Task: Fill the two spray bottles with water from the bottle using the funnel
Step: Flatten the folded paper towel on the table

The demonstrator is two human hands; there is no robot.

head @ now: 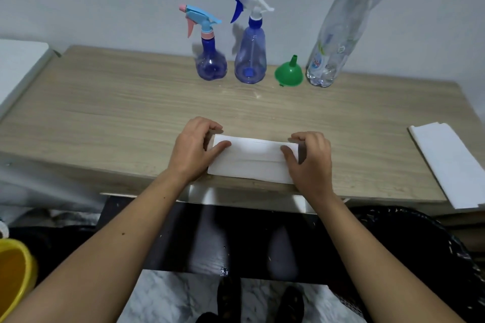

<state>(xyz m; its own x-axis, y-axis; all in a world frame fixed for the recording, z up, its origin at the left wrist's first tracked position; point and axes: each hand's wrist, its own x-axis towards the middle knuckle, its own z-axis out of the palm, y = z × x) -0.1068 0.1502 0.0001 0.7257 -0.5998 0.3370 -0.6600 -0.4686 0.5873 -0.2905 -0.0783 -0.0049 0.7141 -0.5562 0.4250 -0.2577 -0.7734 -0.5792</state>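
Spray bottles (231,44) untouched (hands (194,149) on paper (252,160))

1. At the back of the table (105,113), by the wall, four things stand in a row.
2. From left to right: the short spray bottle (210,60), the tall spray bottle (250,57), the funnel (288,73) and the water bottle (338,42).
3. The funnel sits mouth down, spout up, between the tall spray bottle and the water bottle.
4. A folded paper (252,160) lies at the table's front edge, with the left hand (194,149) on its left end and the right hand (312,162) on its right end.
5. A second paper (451,165) lies at the table's right edge.
6. A bucket (13,273) stands on the floor, lower left.
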